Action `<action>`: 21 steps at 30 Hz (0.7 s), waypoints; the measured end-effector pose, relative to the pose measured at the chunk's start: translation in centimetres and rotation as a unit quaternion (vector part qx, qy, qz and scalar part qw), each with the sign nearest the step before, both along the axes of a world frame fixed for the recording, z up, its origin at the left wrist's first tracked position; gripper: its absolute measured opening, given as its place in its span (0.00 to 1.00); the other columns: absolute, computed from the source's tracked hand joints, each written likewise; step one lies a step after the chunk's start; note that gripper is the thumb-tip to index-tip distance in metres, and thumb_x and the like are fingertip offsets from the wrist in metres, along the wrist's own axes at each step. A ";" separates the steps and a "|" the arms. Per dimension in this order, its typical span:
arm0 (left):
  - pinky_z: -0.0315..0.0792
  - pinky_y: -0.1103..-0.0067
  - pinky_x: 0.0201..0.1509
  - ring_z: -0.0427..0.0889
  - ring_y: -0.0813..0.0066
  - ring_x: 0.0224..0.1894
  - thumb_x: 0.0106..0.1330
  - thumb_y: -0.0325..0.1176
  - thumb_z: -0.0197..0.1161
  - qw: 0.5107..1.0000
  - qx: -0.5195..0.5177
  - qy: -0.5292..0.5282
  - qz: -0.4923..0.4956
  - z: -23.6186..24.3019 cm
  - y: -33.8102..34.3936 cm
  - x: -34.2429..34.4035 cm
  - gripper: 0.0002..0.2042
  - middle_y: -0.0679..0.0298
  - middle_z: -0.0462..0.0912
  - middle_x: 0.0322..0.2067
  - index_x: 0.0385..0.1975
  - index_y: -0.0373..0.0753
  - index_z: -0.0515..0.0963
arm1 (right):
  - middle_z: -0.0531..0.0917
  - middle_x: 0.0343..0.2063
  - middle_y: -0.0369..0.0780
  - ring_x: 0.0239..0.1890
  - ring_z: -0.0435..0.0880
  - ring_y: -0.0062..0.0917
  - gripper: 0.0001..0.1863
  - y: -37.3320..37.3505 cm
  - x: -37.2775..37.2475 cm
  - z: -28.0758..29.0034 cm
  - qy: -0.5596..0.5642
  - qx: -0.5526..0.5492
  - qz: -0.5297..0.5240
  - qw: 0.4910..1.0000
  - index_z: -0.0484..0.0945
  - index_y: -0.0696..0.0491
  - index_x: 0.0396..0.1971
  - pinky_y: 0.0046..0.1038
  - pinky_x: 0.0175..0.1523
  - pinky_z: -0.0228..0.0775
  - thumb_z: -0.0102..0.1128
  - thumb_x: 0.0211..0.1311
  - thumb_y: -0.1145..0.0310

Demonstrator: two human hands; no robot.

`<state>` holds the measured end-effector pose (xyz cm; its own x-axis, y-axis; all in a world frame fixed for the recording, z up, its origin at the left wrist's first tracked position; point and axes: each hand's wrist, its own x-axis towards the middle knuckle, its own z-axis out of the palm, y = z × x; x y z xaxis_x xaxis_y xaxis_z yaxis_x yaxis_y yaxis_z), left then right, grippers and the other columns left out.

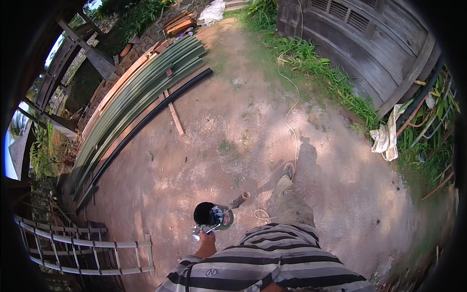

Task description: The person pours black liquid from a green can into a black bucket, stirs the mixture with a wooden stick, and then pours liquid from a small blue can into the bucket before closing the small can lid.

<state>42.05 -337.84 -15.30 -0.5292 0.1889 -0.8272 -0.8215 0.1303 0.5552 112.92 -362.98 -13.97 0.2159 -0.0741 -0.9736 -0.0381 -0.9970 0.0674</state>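
Observation:
My left hand [206, 243] is closed at the near side of a paint can [226, 219], which hangs in front of my left hip. The can looks dark inside, with whitish and bluish smears and a pale, flat-looking piece by my fingers. Just beyond it is a brown, hollow cylinder [240, 200], perhaps a length of pipe or bamboo. Only a small patch of skin [274, 287] shows at the lower edge below my striped shirt, maybe my right hand; its fingers are hidden.
Long green planks [146, 102] lie stacked at the left, beside a black pipe [151, 119] and a short wooden strip [174, 114]. A pale rope [292, 117] runs across the dirt to my sandalled foot [288, 170]. A ladder [92, 242] lies lower left; a wooden wall [355, 48] stands right.

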 end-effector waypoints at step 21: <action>0.74 0.66 0.36 0.79 0.71 0.33 0.60 0.46 0.58 0.997 -0.011 0.039 0.067 -0.3 64.5 11.7 0.14 0.71 0.80 0.32 0.39 0.45 0.78 | 0.86 0.32 0.49 0.37 0.87 0.39 0.17 139.0 -2.4 21.5 -0.129 0.666 0.328 0.657 0.81 0.54 0.50 0.37 0.44 0.76 0.57 0.66 0.61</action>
